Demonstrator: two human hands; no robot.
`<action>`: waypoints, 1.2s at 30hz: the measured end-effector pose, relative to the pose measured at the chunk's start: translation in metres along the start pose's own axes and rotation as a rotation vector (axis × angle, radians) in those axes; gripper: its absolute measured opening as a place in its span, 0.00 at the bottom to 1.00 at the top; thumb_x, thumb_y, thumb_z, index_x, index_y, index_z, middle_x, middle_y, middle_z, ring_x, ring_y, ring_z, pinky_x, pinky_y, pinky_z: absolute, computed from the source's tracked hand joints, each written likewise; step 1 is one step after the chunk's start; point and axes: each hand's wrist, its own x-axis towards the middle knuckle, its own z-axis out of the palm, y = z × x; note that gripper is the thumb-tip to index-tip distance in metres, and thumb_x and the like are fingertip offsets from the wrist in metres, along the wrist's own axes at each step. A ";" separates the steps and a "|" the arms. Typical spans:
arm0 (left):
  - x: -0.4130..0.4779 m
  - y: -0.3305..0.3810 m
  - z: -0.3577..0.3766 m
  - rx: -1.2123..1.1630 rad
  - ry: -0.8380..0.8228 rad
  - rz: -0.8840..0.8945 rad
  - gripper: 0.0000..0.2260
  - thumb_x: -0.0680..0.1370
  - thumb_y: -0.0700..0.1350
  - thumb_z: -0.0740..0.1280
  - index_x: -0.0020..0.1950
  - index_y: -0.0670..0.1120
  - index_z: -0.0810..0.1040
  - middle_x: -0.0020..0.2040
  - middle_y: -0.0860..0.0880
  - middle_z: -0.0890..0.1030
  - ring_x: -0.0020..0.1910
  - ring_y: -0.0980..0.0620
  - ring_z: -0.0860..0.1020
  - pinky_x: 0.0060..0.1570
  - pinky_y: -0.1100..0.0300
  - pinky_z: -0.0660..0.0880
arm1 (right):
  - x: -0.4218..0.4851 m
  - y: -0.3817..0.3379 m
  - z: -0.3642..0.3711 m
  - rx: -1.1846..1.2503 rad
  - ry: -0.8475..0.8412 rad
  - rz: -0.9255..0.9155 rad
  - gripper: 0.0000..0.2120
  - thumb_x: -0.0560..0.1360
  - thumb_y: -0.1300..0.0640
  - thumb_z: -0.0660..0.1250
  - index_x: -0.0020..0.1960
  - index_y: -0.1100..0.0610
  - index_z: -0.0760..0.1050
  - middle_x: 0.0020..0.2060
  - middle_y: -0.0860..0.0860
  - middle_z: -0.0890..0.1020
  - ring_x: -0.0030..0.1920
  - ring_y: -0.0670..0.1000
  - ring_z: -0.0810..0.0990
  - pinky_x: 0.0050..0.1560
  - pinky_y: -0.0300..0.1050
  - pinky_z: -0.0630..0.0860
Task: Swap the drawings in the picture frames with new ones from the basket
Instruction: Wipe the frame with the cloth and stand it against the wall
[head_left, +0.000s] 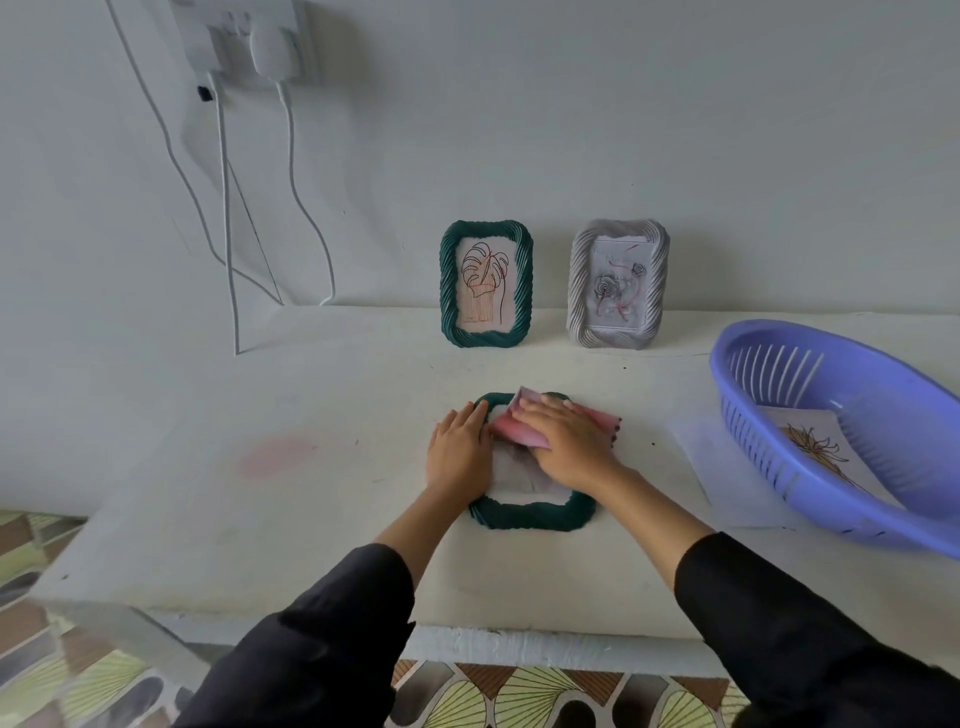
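Three picture frames are seen on the white table (260, 519): a dark green frame (530, 514) laid flat at centre, a second green frame (486, 283) and a grey frame (618, 285) stood upright against the wall behind. The left hand (460, 452) is laid flat on the flat frame's left edge, nothing gripped. The right hand (569, 441) is pressed open-palmed on a pink cloth (511, 428) over the glass. A blue basket (841, 431) at right is seen with a drawing (815, 449) inside.

Pale wall (571, 130), white table (260, 493), leaf-patterned floor (545, 696).
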 end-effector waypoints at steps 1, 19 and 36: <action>0.000 0.000 0.000 0.001 0.001 -0.001 0.20 0.82 0.46 0.50 0.75 0.49 0.59 0.76 0.50 0.61 0.75 0.48 0.58 0.74 0.56 0.53 | -0.003 -0.002 -0.001 0.019 -0.012 -0.032 0.22 0.78 0.59 0.56 0.72 0.51 0.63 0.73 0.47 0.63 0.75 0.49 0.58 0.75 0.46 0.50; 0.003 -0.003 0.002 0.016 -0.001 0.004 0.21 0.82 0.49 0.51 0.75 0.50 0.59 0.76 0.51 0.61 0.76 0.49 0.57 0.75 0.56 0.52 | -0.038 0.018 -0.013 0.039 -0.214 -0.305 0.24 0.77 0.65 0.57 0.70 0.47 0.67 0.71 0.39 0.62 0.71 0.37 0.55 0.75 0.39 0.46; 0.001 -0.002 0.000 0.030 -0.015 0.002 0.21 0.82 0.50 0.50 0.76 0.51 0.58 0.76 0.51 0.60 0.76 0.49 0.57 0.76 0.55 0.52 | -0.019 0.050 -0.034 -0.108 -0.064 -0.075 0.22 0.78 0.65 0.55 0.68 0.47 0.68 0.72 0.45 0.65 0.73 0.45 0.61 0.75 0.47 0.49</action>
